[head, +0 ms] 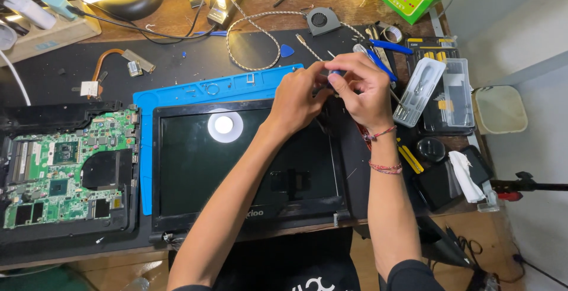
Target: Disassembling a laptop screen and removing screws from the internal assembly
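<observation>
Both my hands meet above the top right corner of a black laptop screen panel [236, 167] that lies flat on a blue work mat [177, 93]. My right hand [364, 90] pinches a small blue-handled screwdriver [335, 73], its tip hidden behind the fingers. My left hand [299, 99] has its fingers curled against the same spot, touching the tool or the panel's corner; I cannot tell which. A lamp's round reflection shows on the dark screen.
An opened laptop base with a green motherboard [65, 167] lies at the left. A clear screwdriver bit case [438, 93], blue tools [390, 47], a small fan [322, 20], a braided cable [254, 42] and a power strip [47, 28] surround the mat. The desk edge runs along the right.
</observation>
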